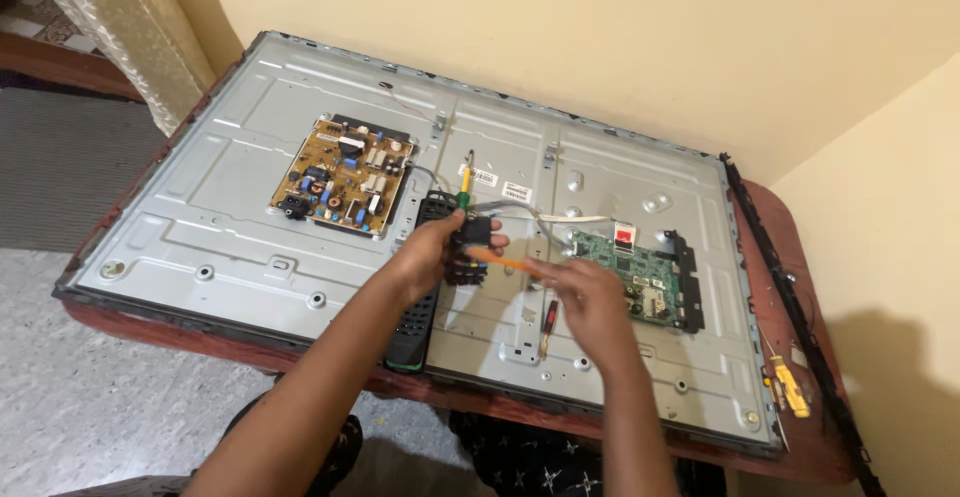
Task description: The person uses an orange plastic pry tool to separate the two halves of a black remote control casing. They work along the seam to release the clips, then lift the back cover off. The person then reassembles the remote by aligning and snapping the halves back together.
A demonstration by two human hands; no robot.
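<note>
Black part: small connector block [468, 247], centre of frame, clamped in the left hand [430, 252] fingers.
Right hand [592, 302]: fingers pinched together on an orange-handled tool [500, 258], its tip at the block.
Below: black remote control [418, 307], red-handled screwdriver [548, 317].
Surface: grey metal TV back panel [200, 217].
Boards: tan power board [342, 175] left; green main board [630, 262] right.

The big back panel [250, 217] is grey metal, smooth and a bit shiny (it has small dents and holes). The remote [418, 307] looks like black matt plastic. The table [790, 257] is dark red wood, fairly glossy.
</note>
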